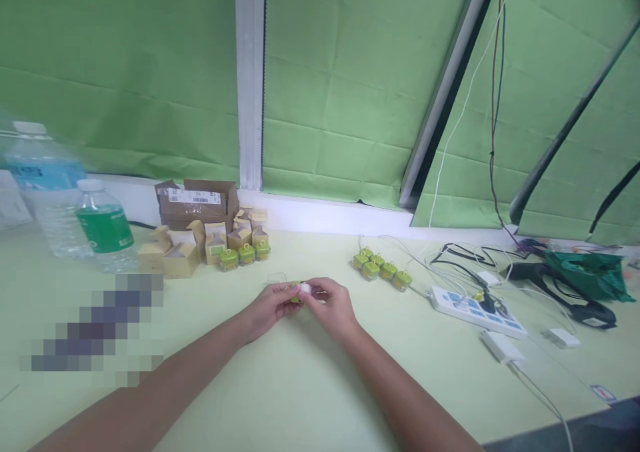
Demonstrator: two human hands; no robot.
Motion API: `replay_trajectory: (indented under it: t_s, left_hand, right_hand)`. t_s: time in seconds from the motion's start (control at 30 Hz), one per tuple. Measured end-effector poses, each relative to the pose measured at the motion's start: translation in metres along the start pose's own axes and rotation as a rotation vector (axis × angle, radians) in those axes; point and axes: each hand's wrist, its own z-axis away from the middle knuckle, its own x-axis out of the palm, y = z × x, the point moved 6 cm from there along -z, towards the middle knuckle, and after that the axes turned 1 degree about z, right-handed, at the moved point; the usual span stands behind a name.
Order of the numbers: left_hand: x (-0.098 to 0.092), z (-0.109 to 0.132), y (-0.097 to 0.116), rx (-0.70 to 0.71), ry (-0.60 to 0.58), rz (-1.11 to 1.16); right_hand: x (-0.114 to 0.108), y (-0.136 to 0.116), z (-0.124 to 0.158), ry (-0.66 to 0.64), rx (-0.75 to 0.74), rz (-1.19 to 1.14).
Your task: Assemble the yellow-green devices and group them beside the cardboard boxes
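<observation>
Over the middle of the table, my left hand (267, 311) and my right hand (333, 305) meet with closed fingers. My left hand pinches a small green piece (295, 299), mostly hidden by the fingers. A small white piece (305, 289) is between the thumb and fingers of my right hand, against the green one. Just behind my left hand lies a small clear plastic cover (277, 278). Small clear boxes with green looped lids stand in two groups, one on the left (246, 255) and one on the right (371, 269).
Opened small cardboard boxes (181, 259) and a larger brown carton (197, 202) stand at the back left, beside two water bottles (106, 232). To the right are a white power strip (477, 312), a white adapter (503, 349), tangled cables, a black handheld device (565, 292) and a green bag (585, 275).
</observation>
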Motion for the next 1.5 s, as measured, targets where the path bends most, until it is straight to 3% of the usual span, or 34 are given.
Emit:
replay_trajectory:
  t_s: [0.37, 0.8, 1.0, 1.3, 1.5]
  left_hand:
    - [0.0, -0.002, -0.002, 0.001, -0.028, 0.009]
    - [0.001, 0.0, -0.002, -0.006, 0.031, 0.101]
    - [-0.002, -0.001, -0.007, -0.023, 0.064, 0.218]
    - [0.004, -0.001, -0.011, -0.057, 0.003, 0.144]
    - [0.003, -0.003, -0.014, -0.032, 0.007, 0.134]
  right_hand:
    - [0.001, 0.004, 0.002, 0.037, 0.097, -0.049]
    - [-0.003, 0.0, 0.002, 0.039, 0.109, -0.042]
    - [-0.007, 0.015, -0.001, -0.026, 0.155, -0.041]
    - [-0.001, 0.034, -0.001, -0.088, 0.2, 0.064]
    - [-0.006, 0.041, -0.003, -0.081, 0.278, -0.068]
